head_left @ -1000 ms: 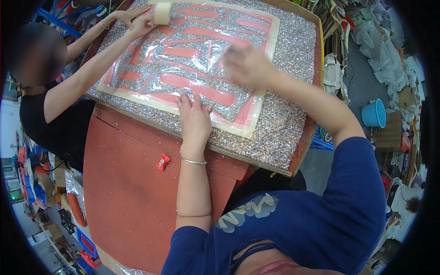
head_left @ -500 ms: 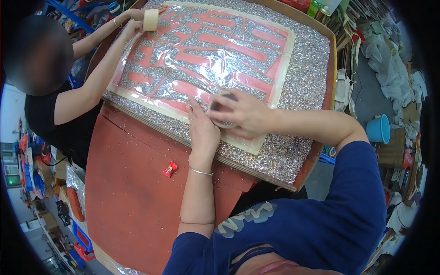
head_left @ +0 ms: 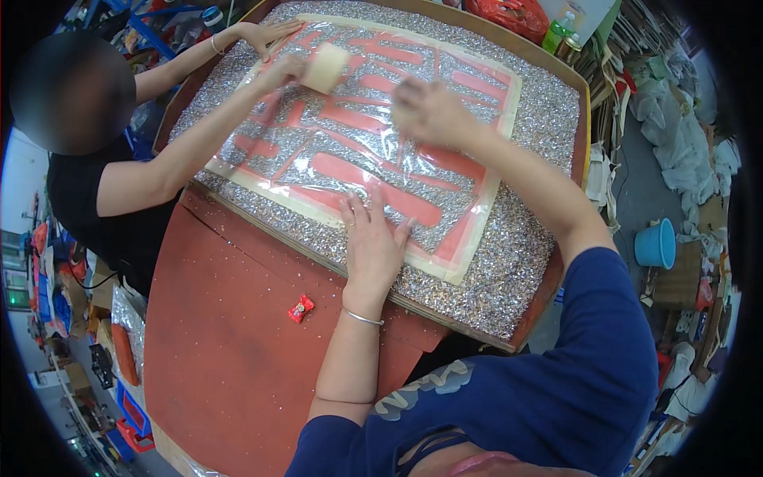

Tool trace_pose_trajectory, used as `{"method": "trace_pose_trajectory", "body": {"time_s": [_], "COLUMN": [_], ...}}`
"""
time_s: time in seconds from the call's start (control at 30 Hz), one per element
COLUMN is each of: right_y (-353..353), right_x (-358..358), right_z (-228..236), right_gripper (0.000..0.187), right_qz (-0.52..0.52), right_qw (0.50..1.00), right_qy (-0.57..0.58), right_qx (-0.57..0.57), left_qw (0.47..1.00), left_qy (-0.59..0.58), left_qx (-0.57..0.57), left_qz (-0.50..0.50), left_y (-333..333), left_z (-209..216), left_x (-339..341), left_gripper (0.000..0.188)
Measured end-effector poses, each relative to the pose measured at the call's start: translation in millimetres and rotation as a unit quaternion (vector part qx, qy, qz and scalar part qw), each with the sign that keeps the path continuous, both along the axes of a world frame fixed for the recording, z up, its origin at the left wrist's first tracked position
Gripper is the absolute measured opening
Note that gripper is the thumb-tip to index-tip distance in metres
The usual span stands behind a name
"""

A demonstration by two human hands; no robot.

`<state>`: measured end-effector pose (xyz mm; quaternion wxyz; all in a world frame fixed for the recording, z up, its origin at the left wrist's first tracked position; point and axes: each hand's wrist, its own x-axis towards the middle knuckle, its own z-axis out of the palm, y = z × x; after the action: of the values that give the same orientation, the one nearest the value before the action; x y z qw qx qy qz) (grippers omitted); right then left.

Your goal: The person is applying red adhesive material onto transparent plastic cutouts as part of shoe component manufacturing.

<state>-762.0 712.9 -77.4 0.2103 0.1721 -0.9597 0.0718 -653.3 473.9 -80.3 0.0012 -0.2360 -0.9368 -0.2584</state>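
Observation:
A clear film sheet (head_left: 373, 163) with red cut-out shapes and a pale tape border lies over a bed of small glittering stones (head_left: 524, 230) in a shallow wooden-edged tray (head_left: 582, 151). My left hand (head_left: 373, 246) rests on the sheet's near edge, fingers outstretched. Over the right middle of the sheet, my right hand (head_left: 437, 118) is curled and blurred by motion; a dark bit shows at its fingers, too smeared to name. Across the sheet, a co-worker's hand (head_left: 284, 73) holds a cream tape roll (head_left: 326, 68) against the film; their other hand (head_left: 270, 38) presses the far left corner.
A red-brown board (head_left: 246, 350) stands in front of the tray, with a small red wrapped packet (head_left: 300, 308) on it. Beyond the tray's far right corner are a red plastic bag (head_left: 513, 16) and a green bottle (head_left: 559, 32). A blue bucket (head_left: 655, 243) stands at right.
My right hand has swept away from my left, toward the sheet's far side. My left hand has shifted slightly right, fingers spreading. The co-worker's tape roll has moved right and nearer over the film.

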Motion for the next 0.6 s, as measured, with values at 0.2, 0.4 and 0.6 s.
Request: {"method": "trace_pose_trajectory", "body": {"time_s": [0.2, 0.4, 0.6], "right_y": [60, 135, 65], "right_x": [43, -47, -167], "right_z": [13, -17, -28], "right_gripper": [0.03, 0.05, 0.062], "right_qz": [0.025, -0.322, -0.237], "right_qw": [0.981, 0.937, 0.968], "right_qy": [0.13, 0.031, 0.018], "right_qx": [0.142, 0.135, 0.08], "left_qw": [1.0, 0.997, 1.0], "left_qy": [-0.006, -0.003, 0.001], "left_qx": [-0.02, -0.064, -0.028], "left_qz": [-0.019, -0.037, -0.005], "left_y": [5, 1, 8], "left_z": [0, 1, -3], "left_x": [-1, -2, 6], "left_gripper": [0.072, 0.067, 0.065]}}
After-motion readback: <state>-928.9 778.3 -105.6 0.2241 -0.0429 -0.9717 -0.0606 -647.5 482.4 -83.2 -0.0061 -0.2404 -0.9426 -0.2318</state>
